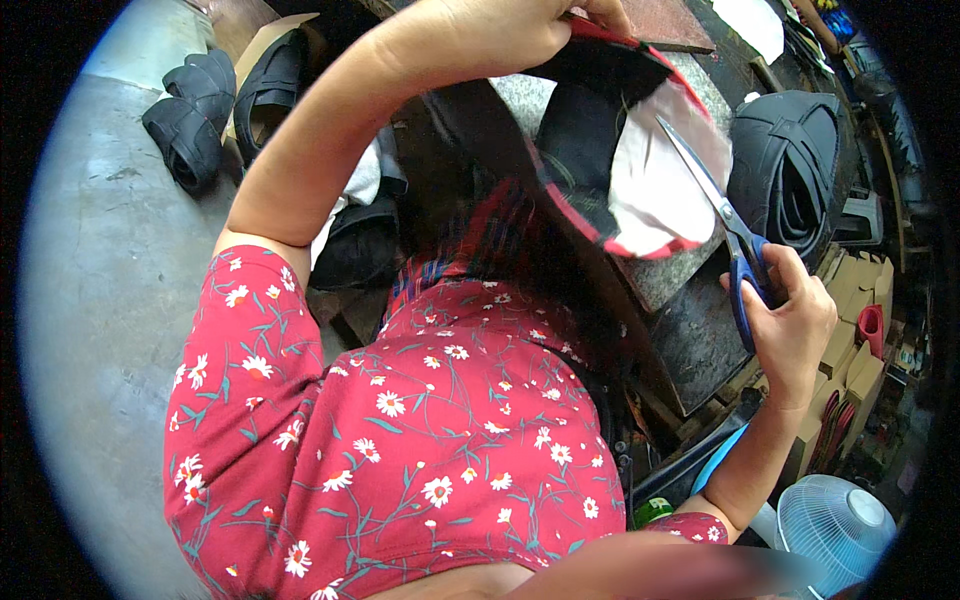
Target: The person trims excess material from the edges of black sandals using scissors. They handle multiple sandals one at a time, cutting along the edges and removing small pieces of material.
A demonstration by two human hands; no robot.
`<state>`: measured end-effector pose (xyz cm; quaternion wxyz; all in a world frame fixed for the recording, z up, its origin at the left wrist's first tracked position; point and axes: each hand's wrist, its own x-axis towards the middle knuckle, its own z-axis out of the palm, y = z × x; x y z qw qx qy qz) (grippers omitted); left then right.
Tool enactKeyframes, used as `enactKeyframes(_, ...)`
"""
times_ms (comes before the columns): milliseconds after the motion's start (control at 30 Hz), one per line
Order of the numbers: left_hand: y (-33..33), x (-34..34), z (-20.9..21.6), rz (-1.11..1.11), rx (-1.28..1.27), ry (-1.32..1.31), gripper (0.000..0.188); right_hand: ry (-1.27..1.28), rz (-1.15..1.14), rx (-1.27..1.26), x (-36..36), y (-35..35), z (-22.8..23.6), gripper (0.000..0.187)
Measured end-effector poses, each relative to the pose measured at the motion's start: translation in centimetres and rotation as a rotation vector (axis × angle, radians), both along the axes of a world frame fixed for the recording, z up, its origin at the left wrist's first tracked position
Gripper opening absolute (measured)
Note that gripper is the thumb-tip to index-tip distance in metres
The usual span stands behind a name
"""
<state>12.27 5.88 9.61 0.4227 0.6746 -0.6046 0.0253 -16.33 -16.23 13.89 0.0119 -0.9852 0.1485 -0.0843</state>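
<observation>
At the top, my left hand (525, 35) pinches the far edge of a red-edged black piece with a white lining (655, 165), which looks like a shoe upper. The piece hangs in a curved loop over a speckled stone slab (690, 270). My right hand (795, 315) has its fingers round the dark blue handles of a pair of scissors (735, 235). Their blades appear closed together and point up and left across the white lining. Whether the tips touch it, I cannot tell. Part of my left hand is cut off by the upper edge.
Black strappy uppers (785, 165) lie stacked beyond the scissors. Other black uppers (195, 120) are at the far left, near an open carton. Cardboard boxes (855, 300) stand at the right, with a light blue fan (835, 530) below them. Grey floor (100, 330) spans the left.
</observation>
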Motion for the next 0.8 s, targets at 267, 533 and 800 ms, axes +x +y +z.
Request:
enactKeyframes(267, -3.3, -1.7, -3.4, -0.087, 0.102, -0.051, 0.031, 0.187, -0.007, -0.066, 0.0, -0.7, -1.5, 0.030)
enactKeyframes(533, -5.2, -4.0, -4.8, -0.391, 0.232, -0.592, 0.029, 0.203, -0.030, -0.008, -1.1, -0.8, -5.9, 0.028)
enactKeyframes(800, -6.0, -4.5, -5.8, -0.257, 0.272, -0.423, 0.017, 0.202, -0.112, 0.170, -2.7, -1.4, -4.1, 0.032)
